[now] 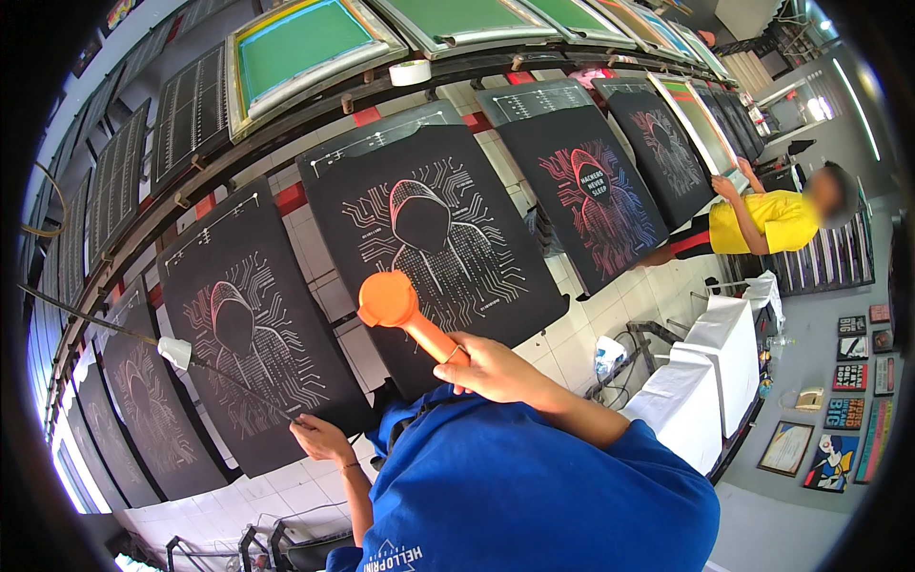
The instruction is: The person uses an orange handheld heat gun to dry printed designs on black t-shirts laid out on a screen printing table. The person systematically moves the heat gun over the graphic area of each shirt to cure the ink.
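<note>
My right hand [491, 370] is closed round the handle of an orange hair dryer [389, 303], its round head over the lower part of a black shirt panel [334, 219] printed with a hooded figure and circuit lines. My left hand [322, 440] pinches a thin dark cord [238, 386] at the lower right edge of the neighbouring black panel [195, 276], which bears the same kind of print. Up and to the left, the cord runs through a white connector [174, 353]. Whether it reaches the dryer is hidden.
Framed green printing screens [295, 52] line the rack above the panels. A roll of white tape [410, 73] sits on the rail. To the right, a person in a yellow shirt [758, 222] works by a farther panel. White-covered boxes [721, 357] stand nearer.
</note>
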`<action>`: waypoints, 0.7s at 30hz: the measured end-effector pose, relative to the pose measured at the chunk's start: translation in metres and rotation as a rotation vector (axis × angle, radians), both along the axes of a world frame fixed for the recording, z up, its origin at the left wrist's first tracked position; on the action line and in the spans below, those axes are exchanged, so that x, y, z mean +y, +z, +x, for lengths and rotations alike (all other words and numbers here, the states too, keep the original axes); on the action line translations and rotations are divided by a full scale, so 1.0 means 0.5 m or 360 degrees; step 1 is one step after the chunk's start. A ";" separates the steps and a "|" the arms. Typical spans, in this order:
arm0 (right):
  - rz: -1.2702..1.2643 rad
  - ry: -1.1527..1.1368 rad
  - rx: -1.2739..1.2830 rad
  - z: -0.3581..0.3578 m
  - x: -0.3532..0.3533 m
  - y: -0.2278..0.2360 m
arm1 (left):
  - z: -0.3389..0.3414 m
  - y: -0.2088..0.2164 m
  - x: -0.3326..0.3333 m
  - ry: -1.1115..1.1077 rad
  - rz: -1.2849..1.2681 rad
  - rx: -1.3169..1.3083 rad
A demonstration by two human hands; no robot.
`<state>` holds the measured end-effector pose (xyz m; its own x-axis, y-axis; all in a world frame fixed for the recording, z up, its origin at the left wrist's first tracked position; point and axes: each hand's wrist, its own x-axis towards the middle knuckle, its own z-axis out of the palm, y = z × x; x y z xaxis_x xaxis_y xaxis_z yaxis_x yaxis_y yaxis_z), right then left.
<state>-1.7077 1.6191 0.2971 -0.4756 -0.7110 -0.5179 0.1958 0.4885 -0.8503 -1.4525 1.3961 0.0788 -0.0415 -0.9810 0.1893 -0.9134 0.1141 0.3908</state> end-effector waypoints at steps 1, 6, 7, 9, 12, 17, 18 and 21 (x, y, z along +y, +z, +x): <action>-0.0032 0.0044 0.0026 0.000 0.005 0.008 | 0.002 -0.004 -0.001 -0.0004 -0.0009 0.0002; -0.0121 0.0091 -0.0369 -0.023 0.030 -0.009 | 0.004 -0.013 -0.004 -0.0015 -0.0036 0.0010; -0.0106 0.0088 -0.0190 -0.018 0.031 -0.004 | 0.001 -0.010 -0.003 -0.0022 -0.0050 0.0011; -0.0074 0.0083 0.0168 -0.003 0.031 0.007 | -0.003 -0.003 -0.001 -0.0012 -0.0040 -0.0014; -0.0170 0.0051 -0.0150 -0.029 0.052 -0.009 | -0.009 0.004 0.003 0.0022 -0.0015 -0.0059; -0.0218 0.0037 0.0112 -0.042 0.079 -0.019 | -0.003 -0.010 0.004 0.0059 -0.0029 -0.0070; -0.0346 -0.0027 -0.0160 -0.052 0.091 -0.052 | -0.001 -0.010 0.006 0.0081 0.0014 -0.0046; -0.0576 -0.0125 -0.0487 -0.090 0.143 -0.074 | 0.010 -0.011 0.019 -0.0046 -0.0099 0.0276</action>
